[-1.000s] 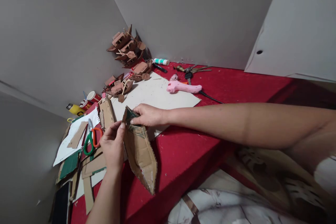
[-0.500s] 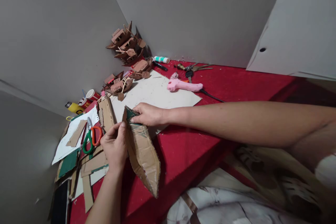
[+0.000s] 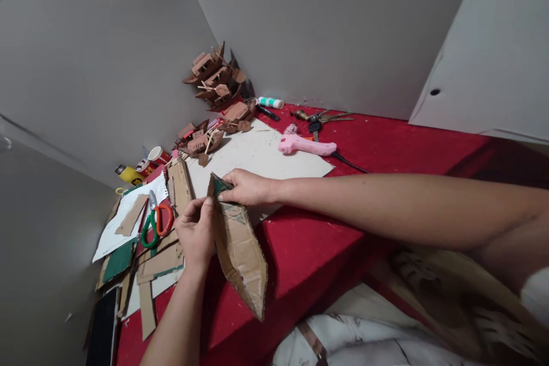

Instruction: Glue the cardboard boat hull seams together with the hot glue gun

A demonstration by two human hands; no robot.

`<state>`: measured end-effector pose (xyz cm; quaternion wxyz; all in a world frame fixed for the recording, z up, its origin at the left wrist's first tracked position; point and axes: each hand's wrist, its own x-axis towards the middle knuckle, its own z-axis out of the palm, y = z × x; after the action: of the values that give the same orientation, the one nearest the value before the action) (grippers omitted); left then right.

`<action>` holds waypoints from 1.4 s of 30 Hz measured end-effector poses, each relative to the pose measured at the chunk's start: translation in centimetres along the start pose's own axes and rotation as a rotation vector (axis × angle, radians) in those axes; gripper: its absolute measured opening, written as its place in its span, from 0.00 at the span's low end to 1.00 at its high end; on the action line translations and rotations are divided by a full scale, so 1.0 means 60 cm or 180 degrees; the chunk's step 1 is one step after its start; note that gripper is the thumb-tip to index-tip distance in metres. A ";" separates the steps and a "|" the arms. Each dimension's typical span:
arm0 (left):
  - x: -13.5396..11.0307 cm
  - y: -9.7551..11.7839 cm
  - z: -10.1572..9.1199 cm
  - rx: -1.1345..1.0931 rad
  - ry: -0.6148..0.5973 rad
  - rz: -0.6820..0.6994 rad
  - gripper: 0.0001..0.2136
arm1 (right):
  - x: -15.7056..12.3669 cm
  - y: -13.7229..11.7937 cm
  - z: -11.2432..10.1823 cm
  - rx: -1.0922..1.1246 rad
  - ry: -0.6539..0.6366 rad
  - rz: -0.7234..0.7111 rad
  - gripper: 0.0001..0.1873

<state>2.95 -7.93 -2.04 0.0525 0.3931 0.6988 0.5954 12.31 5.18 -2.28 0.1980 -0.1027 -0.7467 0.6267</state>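
Both of my hands grip a boat-shaped cardboard piece (image 3: 242,246) near its far end, above the red table. It is brown, with a green patch inside the far tip, raised side walls and a pointed near end. My left hand (image 3: 197,229) pinches the left wall between thumb and fingers. My right hand (image 3: 246,187) holds the far right side, its thumb inside on the green patch and its other fingers partly hidden behind the wall. Beyond the right hand lies a pink glue gun (image 3: 306,145) with a black cord.
Scissors (image 3: 156,222) with green and orange handles lie among cardboard scraps (image 3: 160,262) on the left. Several small brown model boats (image 3: 214,71) stand in the far corner. Keys (image 3: 315,126), a black marker (image 3: 268,112) and paper cups (image 3: 158,154) are farther back.
The whole view has shifted slightly, so everything appears a little farther right. Both hands keep their hold on the cardboard boat, with almost no change in their pose.
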 end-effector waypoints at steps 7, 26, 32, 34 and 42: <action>0.003 0.001 -0.014 -0.0703 0.0144 -0.0439 0.17 | 0.000 -0.006 -0.012 0.0514 0.0334 0.0099 0.04; -0.028 0.033 -0.003 -0.2821 -0.1826 -0.2879 0.28 | 0.003 -0.014 -0.007 0.0293 0.0971 -0.0255 0.15; -0.023 0.036 -0.008 -0.2881 -0.1810 -0.2909 0.29 | -0.005 -0.023 -0.010 0.0255 0.0799 -0.0452 0.17; -0.022 0.035 -0.010 -0.2843 -0.1784 -0.2899 0.29 | -0.006 -0.026 -0.013 0.0420 0.0777 -0.0630 0.17; -0.021 0.034 -0.012 -0.2787 -0.1413 -0.2792 0.26 | -0.001 -0.025 -0.026 0.0870 0.1071 -0.0389 0.21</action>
<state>4.42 -9.29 -0.53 0.5883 0.1276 0.4599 0.6528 13.17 6.26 -0.63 0.3695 -0.1327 -0.6161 0.6828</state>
